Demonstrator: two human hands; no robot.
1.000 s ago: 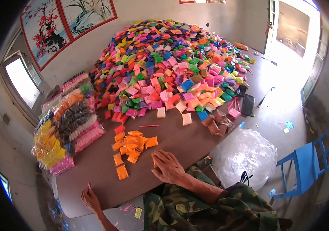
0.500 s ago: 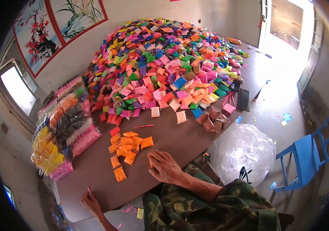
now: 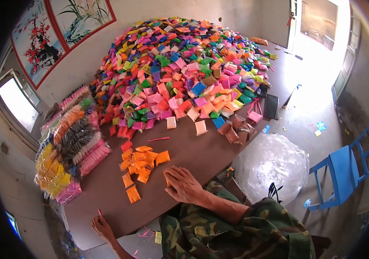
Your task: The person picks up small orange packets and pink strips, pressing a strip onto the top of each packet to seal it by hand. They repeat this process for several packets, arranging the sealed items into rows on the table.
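My left hand (image 3: 102, 227) is at the table's near left edge, fingers closed on a small pink plastic stick (image 3: 99, 212) whose tip pokes up. My right hand (image 3: 183, 184) rests palm down on the table, its fingers curled over an orange packet (image 3: 167, 183), of which only a sliver shows at the fingertips. Just left of that hand lies a loose cluster of small orange packets (image 3: 138, 163). Two more orange packets trail toward me, the nearest one (image 3: 133, 194) lying flat. A pink stick (image 3: 158, 139) lies beyond the cluster.
A large heap of multicoloured packets (image 3: 171, 82) covers the far part of the brown table (image 3: 102, 185). Bundled clear bags of packets (image 3: 70, 142) line the left edge. Brown packets (image 3: 236, 129) lie at the right edge. A clear plastic bag (image 3: 273, 168) and blue chair (image 3: 344, 175) stand to the right.
The view has shifted slightly, so the heap and packets appear a little higher and further left. Both hands keep nearly the same pose, and no packet has visibly moved on the table.
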